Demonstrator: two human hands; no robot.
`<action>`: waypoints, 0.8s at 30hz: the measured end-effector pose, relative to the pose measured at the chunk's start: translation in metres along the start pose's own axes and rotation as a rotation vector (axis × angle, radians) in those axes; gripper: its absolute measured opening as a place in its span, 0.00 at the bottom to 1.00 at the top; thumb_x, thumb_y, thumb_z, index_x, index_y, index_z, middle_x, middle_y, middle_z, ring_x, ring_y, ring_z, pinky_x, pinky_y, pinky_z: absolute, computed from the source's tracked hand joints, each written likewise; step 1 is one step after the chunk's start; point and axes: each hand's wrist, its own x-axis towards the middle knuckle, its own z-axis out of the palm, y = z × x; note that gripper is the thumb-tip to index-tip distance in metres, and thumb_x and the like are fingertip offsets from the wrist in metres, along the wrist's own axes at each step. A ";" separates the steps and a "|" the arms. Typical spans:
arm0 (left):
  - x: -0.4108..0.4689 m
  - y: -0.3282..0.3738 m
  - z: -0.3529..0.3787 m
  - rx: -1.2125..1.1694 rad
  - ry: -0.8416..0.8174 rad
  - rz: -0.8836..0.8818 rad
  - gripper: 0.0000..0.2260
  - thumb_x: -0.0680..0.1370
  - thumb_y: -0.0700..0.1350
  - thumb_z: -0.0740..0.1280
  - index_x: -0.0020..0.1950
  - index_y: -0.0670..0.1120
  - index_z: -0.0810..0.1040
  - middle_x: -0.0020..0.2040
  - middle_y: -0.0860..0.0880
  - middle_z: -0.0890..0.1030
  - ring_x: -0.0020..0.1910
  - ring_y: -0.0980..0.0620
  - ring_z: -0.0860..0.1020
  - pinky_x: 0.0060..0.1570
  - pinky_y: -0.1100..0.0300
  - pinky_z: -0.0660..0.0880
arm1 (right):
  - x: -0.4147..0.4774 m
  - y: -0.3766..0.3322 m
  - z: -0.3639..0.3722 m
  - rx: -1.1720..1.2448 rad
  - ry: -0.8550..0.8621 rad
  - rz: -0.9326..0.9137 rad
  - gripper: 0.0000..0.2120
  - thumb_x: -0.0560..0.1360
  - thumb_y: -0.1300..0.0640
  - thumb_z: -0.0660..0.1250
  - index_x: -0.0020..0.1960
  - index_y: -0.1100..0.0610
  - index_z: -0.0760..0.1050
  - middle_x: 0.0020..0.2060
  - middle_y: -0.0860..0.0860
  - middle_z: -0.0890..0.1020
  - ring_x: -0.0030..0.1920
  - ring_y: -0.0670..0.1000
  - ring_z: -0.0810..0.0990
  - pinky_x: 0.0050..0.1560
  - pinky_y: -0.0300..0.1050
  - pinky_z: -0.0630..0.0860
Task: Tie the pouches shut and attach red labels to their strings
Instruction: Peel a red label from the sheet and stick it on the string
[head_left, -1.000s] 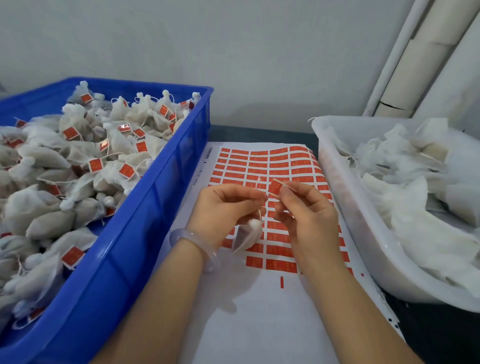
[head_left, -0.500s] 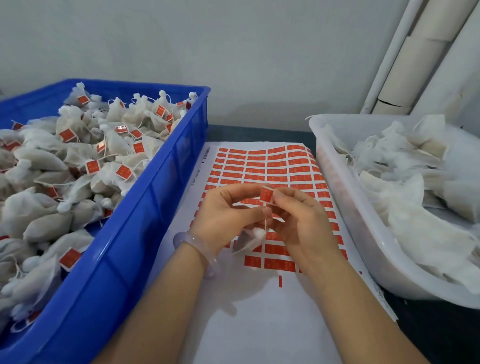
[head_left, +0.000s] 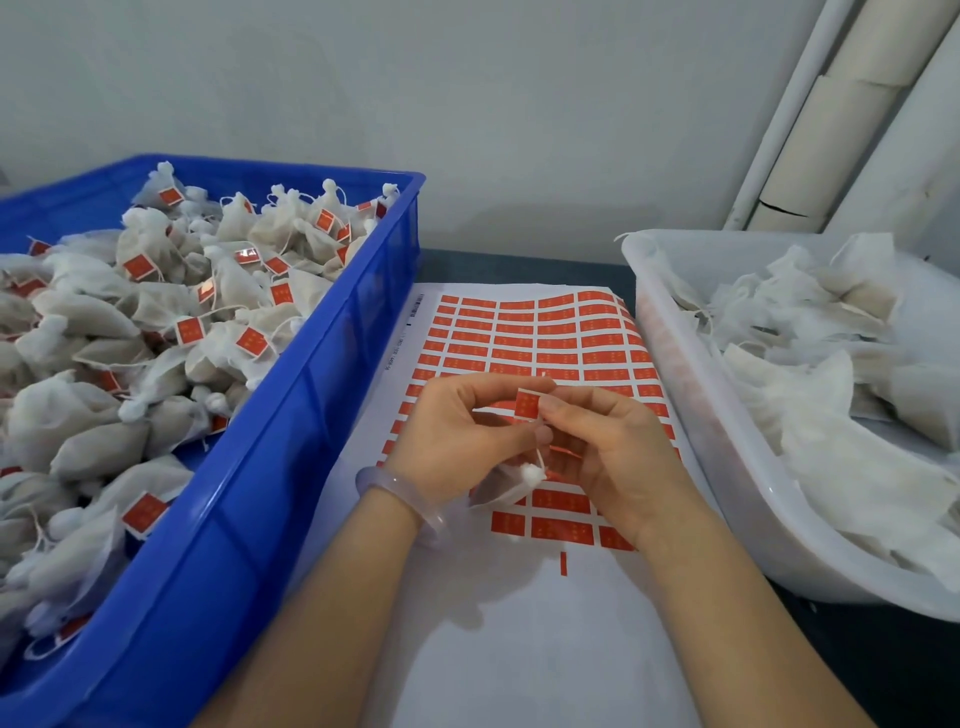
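Your left hand (head_left: 457, 436) and right hand (head_left: 608, 457) meet over the sticker sheet (head_left: 519, 332), both pinching the red label (head_left: 527, 404) upright, with the tied pouch (head_left: 511, 480) dangling just beneath it and its string (head_left: 540, 461) running upward between your fingertips.

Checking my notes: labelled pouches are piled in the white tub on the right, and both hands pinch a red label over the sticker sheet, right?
Wrong bin: the head view shows labelled pouches piled in the blue crate on the left. Left hand and right hand pinch the red label over the sticker sheet.
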 end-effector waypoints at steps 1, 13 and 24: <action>0.000 0.000 0.000 -0.005 0.000 0.003 0.15 0.71 0.39 0.72 0.54 0.55 0.81 0.47 0.59 0.83 0.44 0.56 0.83 0.41 0.67 0.79 | 0.000 0.000 0.000 0.000 0.008 0.000 0.05 0.72 0.59 0.69 0.46 0.55 0.81 0.42 0.50 0.85 0.46 0.52 0.84 0.48 0.47 0.81; 0.000 -0.001 -0.001 -0.021 -0.018 0.026 0.15 0.71 0.39 0.73 0.50 0.59 0.80 0.44 0.63 0.82 0.43 0.60 0.82 0.37 0.69 0.77 | -0.001 -0.003 0.000 0.002 0.028 0.017 0.04 0.73 0.60 0.69 0.46 0.56 0.82 0.41 0.51 0.85 0.44 0.52 0.84 0.43 0.43 0.79; 0.000 0.000 -0.002 -0.012 -0.031 0.034 0.16 0.71 0.39 0.73 0.47 0.62 0.79 0.42 0.67 0.81 0.42 0.62 0.82 0.35 0.72 0.75 | -0.003 -0.007 -0.002 0.017 0.002 0.034 0.06 0.69 0.61 0.71 0.44 0.55 0.83 0.40 0.53 0.85 0.41 0.53 0.84 0.42 0.45 0.80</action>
